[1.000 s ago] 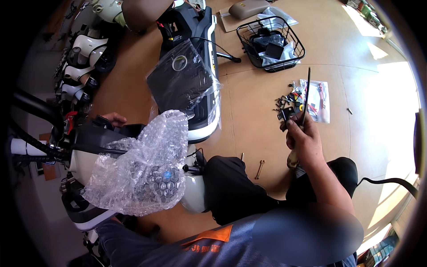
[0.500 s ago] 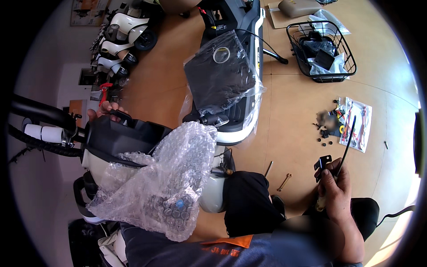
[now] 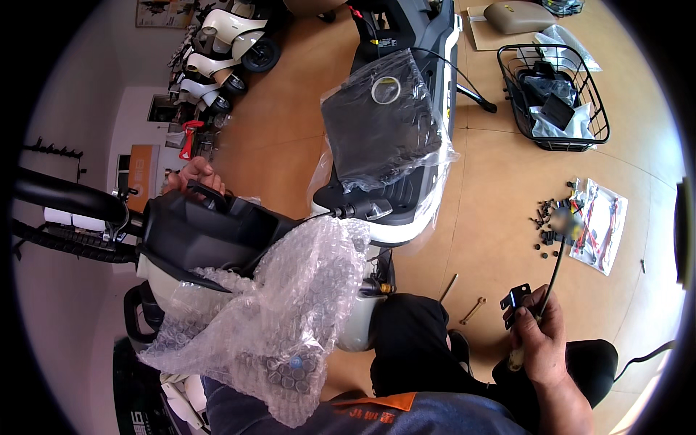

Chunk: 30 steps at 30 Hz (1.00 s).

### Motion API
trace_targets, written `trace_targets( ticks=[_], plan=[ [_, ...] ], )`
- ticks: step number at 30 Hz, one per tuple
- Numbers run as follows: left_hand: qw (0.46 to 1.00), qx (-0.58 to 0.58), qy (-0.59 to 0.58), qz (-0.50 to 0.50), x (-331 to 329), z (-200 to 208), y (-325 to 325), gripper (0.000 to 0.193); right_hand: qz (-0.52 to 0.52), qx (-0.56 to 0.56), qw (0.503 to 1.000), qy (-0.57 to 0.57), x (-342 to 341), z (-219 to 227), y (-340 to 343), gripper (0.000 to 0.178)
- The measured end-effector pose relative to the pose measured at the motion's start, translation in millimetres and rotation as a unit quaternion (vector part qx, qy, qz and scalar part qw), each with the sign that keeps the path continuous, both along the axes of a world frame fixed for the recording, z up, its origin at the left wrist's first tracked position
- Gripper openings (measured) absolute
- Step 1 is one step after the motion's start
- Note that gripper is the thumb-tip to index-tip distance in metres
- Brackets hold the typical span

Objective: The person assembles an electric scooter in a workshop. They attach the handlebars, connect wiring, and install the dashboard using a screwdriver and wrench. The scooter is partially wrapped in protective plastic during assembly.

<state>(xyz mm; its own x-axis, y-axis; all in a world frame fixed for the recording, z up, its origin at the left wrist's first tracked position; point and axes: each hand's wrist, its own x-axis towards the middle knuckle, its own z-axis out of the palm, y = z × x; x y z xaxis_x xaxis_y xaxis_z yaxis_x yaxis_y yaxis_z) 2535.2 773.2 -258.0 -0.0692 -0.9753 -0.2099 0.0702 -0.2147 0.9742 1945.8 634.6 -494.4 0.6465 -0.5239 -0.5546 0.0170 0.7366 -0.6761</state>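
My right hand [image 3: 542, 337] is closed round a screwdriver [image 3: 555, 277], its long dark shaft pointing away from me and its pale yellowish handle showing below the fingers. Between thumb and fingers it also pinches a small black metal bracket [image 3: 515, 303] with holes. Beyond the black front panel [image 3: 217, 228] of a scooter, my left hand [image 3: 194, 176] shows with half-curled fingers spread apart, beside a black loop on the panel. Its lower part is hidden by the panel. Bubble wrap [image 3: 290, 290] covers the near side of the scooter's front.
A second scooter carries a plastic-wrapped dark panel [image 3: 380, 138] on its footboard. On the floor lie a wrench [image 3: 473, 310], a thin metal rod [image 3: 449, 288], small black fasteners [image 3: 540, 217] and a parts bag [image 3: 600, 225]. Farther off stands a black wire basket [image 3: 554, 138] holding parts.
The whole view has shifted, moving the scene right and down. Relative to the floor, my right hand has moved left with the screwdriver and bracket. My left hand has lifted slightly beside the loop.
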Motion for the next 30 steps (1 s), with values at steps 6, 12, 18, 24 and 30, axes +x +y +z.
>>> trace_targets(
  ticks=[6, 12, 18, 24, 30],
  plan=[
    [1.000, 0.002, 0.007, 0.006, 19.4, -6.5, 5.8, 0.068, -0.007, 0.011, 1.000, 0.014, 1.3, -10.1, 1.0, 0.008],
    [0.999, 0.009, -0.038, 0.037, 5.3, -1.5, 0.5, 0.063, 0.001, 0.022, 1.000, 0.000, 1.4, -5.5, -3.1, 0.008],
    [0.999, 0.016, -0.027, 0.024, 6.0, -1.9, 3.3, 0.060, 0.018, 0.032, 0.999, -0.014, 8.5, -3.6, -2.0, 0.011],
    [0.998, 0.029, -0.015, 0.054, -7.0, 1.6, 0.3, 0.052, 0.059, 0.013, 0.998, 0.009, 14.2, -2.3, 0.2, 0.016],
    [0.996, 0.057, -0.030, 0.066, -18.1, 2.2, 0.0, 0.060, 0.078, -0.010, 0.997, 0.001, 15.2, -8.4, 3.9, 0.020]
  ],
)
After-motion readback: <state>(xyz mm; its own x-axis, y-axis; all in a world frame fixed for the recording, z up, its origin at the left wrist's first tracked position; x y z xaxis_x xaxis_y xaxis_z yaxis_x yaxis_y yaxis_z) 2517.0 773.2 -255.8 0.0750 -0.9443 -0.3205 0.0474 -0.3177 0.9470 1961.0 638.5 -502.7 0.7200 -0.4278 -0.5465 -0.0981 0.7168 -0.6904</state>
